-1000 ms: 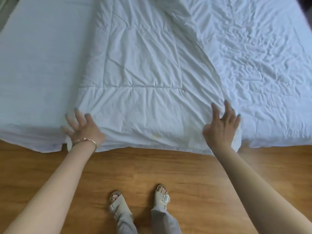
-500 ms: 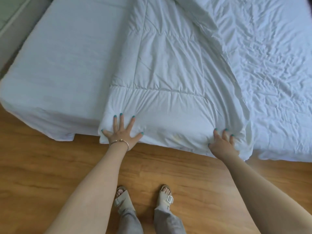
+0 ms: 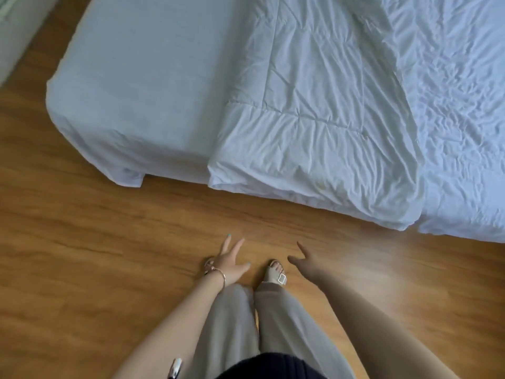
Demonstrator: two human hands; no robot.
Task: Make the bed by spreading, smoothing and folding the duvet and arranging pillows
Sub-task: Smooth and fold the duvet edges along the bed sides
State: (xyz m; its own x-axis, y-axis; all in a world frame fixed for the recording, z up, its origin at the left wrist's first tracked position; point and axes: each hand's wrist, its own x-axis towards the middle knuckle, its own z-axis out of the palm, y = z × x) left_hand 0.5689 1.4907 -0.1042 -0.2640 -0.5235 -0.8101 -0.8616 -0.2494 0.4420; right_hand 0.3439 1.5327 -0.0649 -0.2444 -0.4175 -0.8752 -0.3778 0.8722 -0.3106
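Observation:
A white quilted duvet (image 3: 308, 110), folded into a band, lies across the bed (image 3: 142, 86), and its end hangs over the near edge. A crumpled white sheet (image 3: 459, 110) covers the mattress to the right of it. My left hand (image 3: 231, 265), with a bracelet on the wrist, hovers over the floor with fingers spread and holds nothing. Blurred and with fingers apart, my right hand (image 3: 306, 262) is also empty. Both hands are well short of the bed. No pillows are in view.
The wooden floor (image 3: 95, 269) runs in front of the bed. My legs in grey trousers and a sandalled foot (image 3: 276, 273) stand between the hands. A pale wall or skirting (image 3: 16, 36) runs along the far left beyond the bed's corner.
Both hands have left the duvet's hanging edge and drawn back over the floor. The view has pulled away from the bed and shifted left.

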